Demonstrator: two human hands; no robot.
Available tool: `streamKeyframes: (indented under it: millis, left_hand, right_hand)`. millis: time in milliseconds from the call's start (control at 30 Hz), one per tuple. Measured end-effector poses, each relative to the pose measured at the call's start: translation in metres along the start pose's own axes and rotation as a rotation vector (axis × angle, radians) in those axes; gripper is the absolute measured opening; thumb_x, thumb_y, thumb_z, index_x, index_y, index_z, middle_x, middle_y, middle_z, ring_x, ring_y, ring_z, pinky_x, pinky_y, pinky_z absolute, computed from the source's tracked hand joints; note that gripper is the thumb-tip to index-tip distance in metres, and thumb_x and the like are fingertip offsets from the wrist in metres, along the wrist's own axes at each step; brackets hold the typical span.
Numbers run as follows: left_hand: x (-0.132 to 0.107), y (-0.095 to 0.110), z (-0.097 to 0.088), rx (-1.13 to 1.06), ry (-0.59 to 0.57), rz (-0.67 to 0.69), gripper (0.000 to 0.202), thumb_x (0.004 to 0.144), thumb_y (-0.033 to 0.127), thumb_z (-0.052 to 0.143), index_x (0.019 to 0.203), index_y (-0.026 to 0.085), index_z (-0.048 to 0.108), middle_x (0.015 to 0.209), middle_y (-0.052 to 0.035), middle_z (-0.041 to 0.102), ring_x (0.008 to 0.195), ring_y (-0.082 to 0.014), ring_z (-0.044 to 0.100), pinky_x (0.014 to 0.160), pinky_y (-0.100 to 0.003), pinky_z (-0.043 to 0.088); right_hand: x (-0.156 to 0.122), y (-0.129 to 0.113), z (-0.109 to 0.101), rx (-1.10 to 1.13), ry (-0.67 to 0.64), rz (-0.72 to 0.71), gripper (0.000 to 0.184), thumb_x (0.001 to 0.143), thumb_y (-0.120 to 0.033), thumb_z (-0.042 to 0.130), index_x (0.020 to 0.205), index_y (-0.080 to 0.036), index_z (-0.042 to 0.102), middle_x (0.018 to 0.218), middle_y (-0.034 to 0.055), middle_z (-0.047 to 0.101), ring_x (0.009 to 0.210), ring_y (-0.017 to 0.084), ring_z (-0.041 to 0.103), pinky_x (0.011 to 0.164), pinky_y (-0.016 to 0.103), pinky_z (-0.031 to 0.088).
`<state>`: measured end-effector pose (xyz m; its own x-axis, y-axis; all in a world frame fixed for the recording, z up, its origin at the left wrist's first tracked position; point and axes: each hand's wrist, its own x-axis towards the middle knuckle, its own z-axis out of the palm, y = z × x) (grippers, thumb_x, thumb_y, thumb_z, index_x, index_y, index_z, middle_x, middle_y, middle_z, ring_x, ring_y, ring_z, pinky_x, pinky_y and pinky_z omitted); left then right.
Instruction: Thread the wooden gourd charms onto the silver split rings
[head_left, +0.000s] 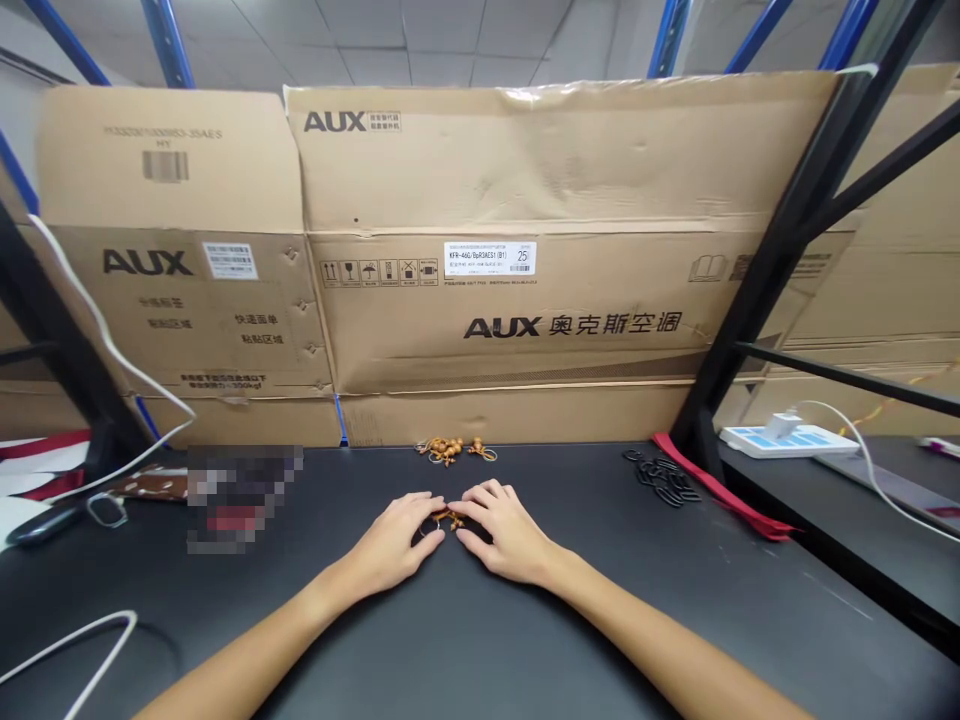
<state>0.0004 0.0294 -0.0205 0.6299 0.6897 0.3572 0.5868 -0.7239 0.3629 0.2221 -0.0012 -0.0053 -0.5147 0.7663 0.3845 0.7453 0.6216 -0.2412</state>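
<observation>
Between my two hands, on the black tabletop (480, 620), is a small keychain (452, 519) with orange-brown beads and a metal ring, partly covered by my fingers. My left hand (397, 535) curls around its left side, near the ring, with fingertips touching it. From the right, my right hand (504, 530) has its bent fingers on the beaded part. Just beyond them lies a small pile of similar beaded keychains (448, 449), close to the cardboard.
Large cardboard sheets (525, 180) stand along the back edge. Black rings or clips (664, 478) and a red strap (727, 490) lie at right, beside a black frame post (697, 430). Glasses (107, 509) and white cables (112, 630) are at left. A power strip (787, 440) sits far right.
</observation>
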Motion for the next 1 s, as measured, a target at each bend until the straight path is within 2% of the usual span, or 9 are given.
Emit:
streamKeyframes:
  millis: [100, 200, 300, 433, 567, 667, 800, 1000]
  left_hand:
    - [0.000, 0.000, -0.001, -0.014, -0.001, 0.000, 0.032, 0.090, 0.032, 0.051, 0.121, 0.023, 0.056, 0.128, -0.0069, 0.058, 0.123, -0.0243, 0.048, 0.103, -0.043, 0.041]
    - [0.000, 0.002, -0.002, 0.004, -0.020, 0.007, 0.027, 0.091, 0.033, 0.049, 0.114, 0.022, 0.059, 0.129, -0.0067, 0.058, 0.124, -0.0241, 0.047, 0.103, -0.044, 0.040]
    - [0.000, 0.003, -0.002, 0.035, -0.035, 0.014, 0.027, 0.092, 0.033, 0.048, 0.114, 0.023, 0.060, 0.130, -0.0057, 0.057, 0.125, -0.0239, 0.046, 0.105, -0.044, 0.039]
    - [0.000, 0.003, -0.002, 0.070, -0.039, 0.022, 0.030, 0.093, 0.032, 0.046, 0.119, 0.025, 0.059, 0.132, -0.0048, 0.055, 0.126, -0.0235, 0.045, 0.106, -0.044, 0.036]
    - [0.000, 0.004, -0.002, 0.076, -0.052, 0.042, 0.032, 0.092, 0.036, 0.050, 0.120, 0.026, 0.060, 0.133, -0.0048, 0.054, 0.126, -0.0253, 0.045, 0.105, -0.045, 0.037]
    - [0.000, 0.005, -0.003, 0.073, -0.029, 0.057, 0.030, 0.090, 0.037, 0.053, 0.116, 0.025, 0.062, 0.129, -0.0061, 0.057, 0.121, -0.0255, 0.049, 0.102, -0.044, 0.040]
    - [0.000, 0.012, -0.005, 0.060, 0.007, 0.085, 0.022, 0.091, 0.031, 0.051, 0.109, 0.024, 0.062, 0.122, -0.0060, 0.060, 0.110, -0.0224, 0.055, 0.096, -0.040, 0.044]
    - [-0.001, 0.019, -0.009, 0.012, 0.024, 0.113, 0.013, 0.091, 0.026, 0.051, 0.100, 0.022, 0.059, 0.117, -0.0058, 0.060, 0.106, -0.0212, 0.056, 0.092, -0.037, 0.044]
  right_hand:
    - [0.001, 0.000, 0.002, -0.002, 0.032, 0.039, 0.017, 0.090, -0.031, 0.050, 0.098, -0.022, 0.061, 0.095, 0.0049, 0.059, 0.091, 0.021, 0.047, 0.079, 0.034, 0.038]
    - [0.001, 0.004, 0.006, -0.002, 0.052, 0.047, 0.008, 0.086, -0.022, 0.052, 0.089, -0.019, 0.058, 0.090, 0.0039, 0.058, 0.086, 0.019, 0.047, 0.076, 0.032, 0.037]
    - [0.001, 0.005, 0.007, 0.003, 0.057, 0.040, 0.008, 0.084, -0.015, 0.050, 0.089, -0.019, 0.056, 0.090, 0.0040, 0.057, 0.085, 0.019, 0.047, 0.075, 0.031, 0.037]
    - [-0.001, 0.004, 0.006, 0.012, 0.033, 0.015, 0.013, 0.089, -0.025, 0.051, 0.099, -0.021, 0.058, 0.093, 0.0044, 0.057, 0.087, 0.020, 0.047, 0.076, 0.032, 0.037]
    - [0.000, 0.001, 0.009, 0.024, 0.015, 0.020, 0.012, 0.093, -0.025, 0.047, 0.091, -0.021, 0.058, 0.091, 0.0040, 0.056, 0.085, 0.019, 0.047, 0.075, 0.032, 0.036]
    - [0.001, 0.000, 0.011, 0.046, 0.019, 0.018, 0.012, 0.093, -0.021, 0.044, 0.086, -0.019, 0.054, 0.089, 0.0043, 0.056, 0.083, 0.018, 0.047, 0.074, 0.031, 0.036]
    - [0.000, 0.001, 0.013, 0.093, 0.029, 0.023, 0.013, 0.094, -0.019, 0.041, 0.084, -0.020, 0.050, 0.087, 0.0038, 0.055, 0.080, 0.018, 0.046, 0.073, 0.031, 0.037]
    - [0.000, 0.004, 0.015, 0.190, 0.044, 0.039, 0.014, 0.094, -0.020, 0.041, 0.082, -0.020, 0.048, 0.082, 0.0020, 0.054, 0.077, 0.016, 0.046, 0.071, 0.030, 0.037]
